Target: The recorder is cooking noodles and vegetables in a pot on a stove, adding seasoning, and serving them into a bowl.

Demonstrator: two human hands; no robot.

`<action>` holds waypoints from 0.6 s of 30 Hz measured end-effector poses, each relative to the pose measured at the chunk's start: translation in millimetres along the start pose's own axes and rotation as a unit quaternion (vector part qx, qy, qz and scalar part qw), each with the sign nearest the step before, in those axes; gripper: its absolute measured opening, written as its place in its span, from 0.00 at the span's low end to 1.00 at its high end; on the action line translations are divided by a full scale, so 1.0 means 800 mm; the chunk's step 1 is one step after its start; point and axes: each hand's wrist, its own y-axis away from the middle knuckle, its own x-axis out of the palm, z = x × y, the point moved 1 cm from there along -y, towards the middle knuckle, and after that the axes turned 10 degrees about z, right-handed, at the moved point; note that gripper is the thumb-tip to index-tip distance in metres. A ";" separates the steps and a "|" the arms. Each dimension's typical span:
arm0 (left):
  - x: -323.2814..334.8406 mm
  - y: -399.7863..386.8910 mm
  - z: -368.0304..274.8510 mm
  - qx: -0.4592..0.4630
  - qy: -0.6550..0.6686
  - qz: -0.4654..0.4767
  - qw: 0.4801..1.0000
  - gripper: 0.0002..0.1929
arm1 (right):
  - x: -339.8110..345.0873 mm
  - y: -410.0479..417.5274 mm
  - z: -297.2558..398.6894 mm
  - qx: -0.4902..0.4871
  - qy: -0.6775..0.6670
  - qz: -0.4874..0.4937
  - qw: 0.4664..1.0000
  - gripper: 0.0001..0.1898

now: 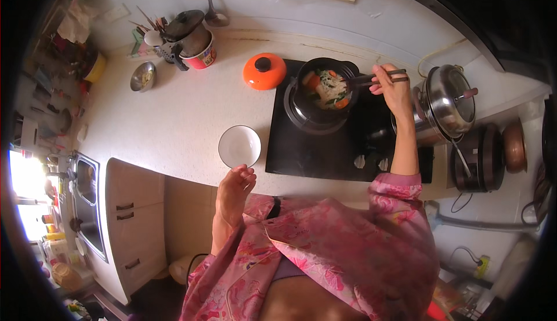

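Note:
My right hand [390,87] grips a pair of dark chopsticks [378,79], whose tips reach into a black pot [300,97] on the stove. Pale noodles or thin strands [333,87], orange carrot pieces [314,81] and green leaves lie in the pot's broth. My left hand [238,186] is held just below a white bowl [239,147] on the counter, fingers partly curled near its rim; whether they touch it is unclear. Nothing shows inside the bowl. An orange lid with a black knob [264,72] rests left of the pot.
The black cooktop [300,155] has knobs at its front right. A steel pot with a glass lid [452,103] and a dark cooker [478,160] stand on the right. At the back left are a small metal bowl [143,77], a lidded pot [191,38] and a utensil holder. The sink [89,199] lies far left.

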 end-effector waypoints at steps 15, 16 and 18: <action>0.012 0.005 -0.004 0.095 0.023 0.074 0.992 0.10 | 0.035 -0.025 -0.038 -0.028 -0.065 0.162 0.984 0.15; 0.016 0.005 -0.006 0.087 0.023 0.063 0.994 0.10 | 0.030 -0.022 -0.027 -0.017 -0.054 0.171 0.984 0.15; 0.022 0.004 -0.008 0.080 0.028 0.064 0.994 0.09 | 0.022 -0.014 -0.006 -0.001 -0.030 0.158 0.987 0.15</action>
